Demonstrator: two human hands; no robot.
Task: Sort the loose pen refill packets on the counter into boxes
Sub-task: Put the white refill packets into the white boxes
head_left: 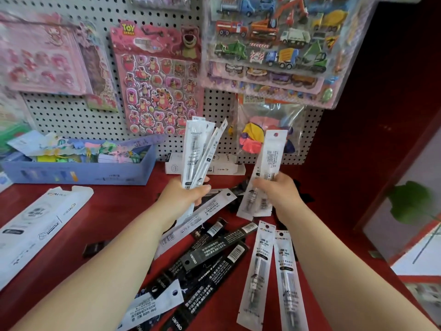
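Note:
My left hand [185, 195] grips a fanned bunch of white refill packets [194, 149], held upright above the red counter [114, 211]. To its right, my right hand [278, 191] grips a couple of white refill packets [270, 158] that stand tilted. Under both hands lies a loose heap: several black refill packets [210, 261], a long white packet [198, 216], and two white packets side by side [269, 273] near the front right. A closed white box [224, 167] lies at the back against the pegboard.
A flattened white box [35, 225] lies on the counter's left. A blue open tray [78, 168] of colourful stationery stands at the back left. Sticker sheets [157, 80] and a balloon bag [260, 130] hang on the pegboard. A dark red wall [381, 103] closes the right side.

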